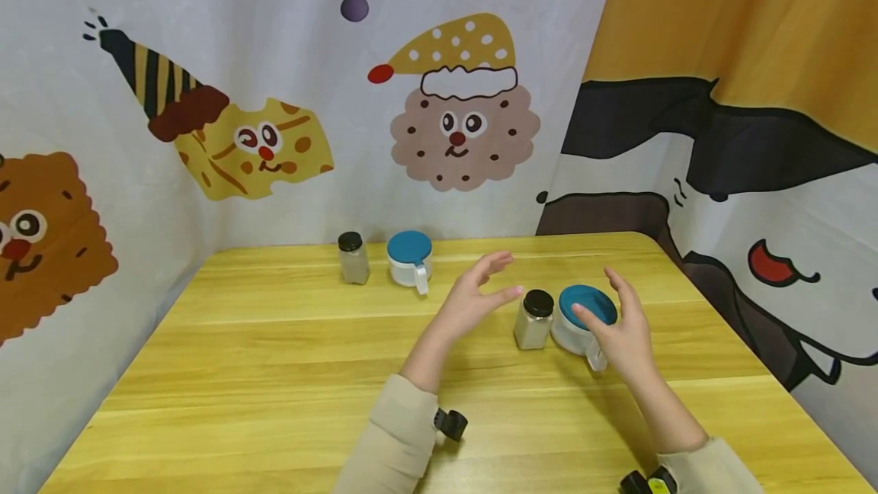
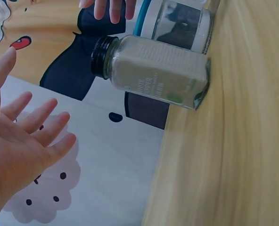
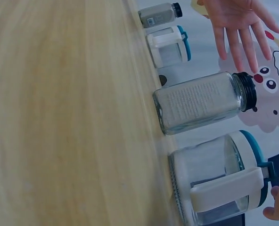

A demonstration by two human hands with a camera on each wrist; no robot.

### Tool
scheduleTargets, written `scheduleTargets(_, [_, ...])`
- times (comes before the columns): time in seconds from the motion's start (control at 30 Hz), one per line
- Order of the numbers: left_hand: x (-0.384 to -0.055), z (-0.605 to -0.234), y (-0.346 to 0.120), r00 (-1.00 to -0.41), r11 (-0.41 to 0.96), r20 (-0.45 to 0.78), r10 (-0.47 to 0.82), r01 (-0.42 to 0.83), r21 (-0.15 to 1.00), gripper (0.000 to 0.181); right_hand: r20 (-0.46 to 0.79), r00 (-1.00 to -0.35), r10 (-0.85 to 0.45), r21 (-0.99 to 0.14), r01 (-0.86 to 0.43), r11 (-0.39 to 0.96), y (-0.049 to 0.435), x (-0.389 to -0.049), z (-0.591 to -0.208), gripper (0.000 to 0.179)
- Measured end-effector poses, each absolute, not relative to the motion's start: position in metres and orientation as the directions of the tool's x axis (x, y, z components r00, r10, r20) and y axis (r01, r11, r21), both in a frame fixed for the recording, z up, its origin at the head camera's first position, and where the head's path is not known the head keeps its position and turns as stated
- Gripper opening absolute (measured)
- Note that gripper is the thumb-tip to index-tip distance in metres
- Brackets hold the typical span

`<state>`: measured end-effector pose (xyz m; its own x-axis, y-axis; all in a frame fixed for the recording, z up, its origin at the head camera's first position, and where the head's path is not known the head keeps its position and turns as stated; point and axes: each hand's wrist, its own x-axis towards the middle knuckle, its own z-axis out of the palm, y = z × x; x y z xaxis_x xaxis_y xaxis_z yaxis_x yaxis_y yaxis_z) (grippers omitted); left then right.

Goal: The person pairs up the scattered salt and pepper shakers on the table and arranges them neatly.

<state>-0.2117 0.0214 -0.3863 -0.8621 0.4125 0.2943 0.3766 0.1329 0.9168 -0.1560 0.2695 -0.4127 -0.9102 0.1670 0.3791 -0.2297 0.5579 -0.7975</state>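
The right hand is hovering released, thumb over the teal lid of the nearer clear container; whether it is touching, I cannot tell. That container is standing upright on the wooden table, its white handle facing the person. Just left of it, the nearer square jar is standing upright, showing blurred pale lettering, a green mark and small unreadable print, with pale contents under a black cap. The left hand is holding nothing, fingers extended beside that jar. Farther back, another square jar is bearing a white label, illegible; another teal-lidded container is standing to its right.
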Motion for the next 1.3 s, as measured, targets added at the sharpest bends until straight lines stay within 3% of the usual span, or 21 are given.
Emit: scheduleTargets(1.3, [-0.201, -0.366, -0.032, -0.865, 0.211, 0.356, 0.353, 0.445, 0.871, 0.071, 0.471, -0.874, 0.118, -0.768, -0.341, 0.542, 0.235, -0.163, -0.396, 0.086])
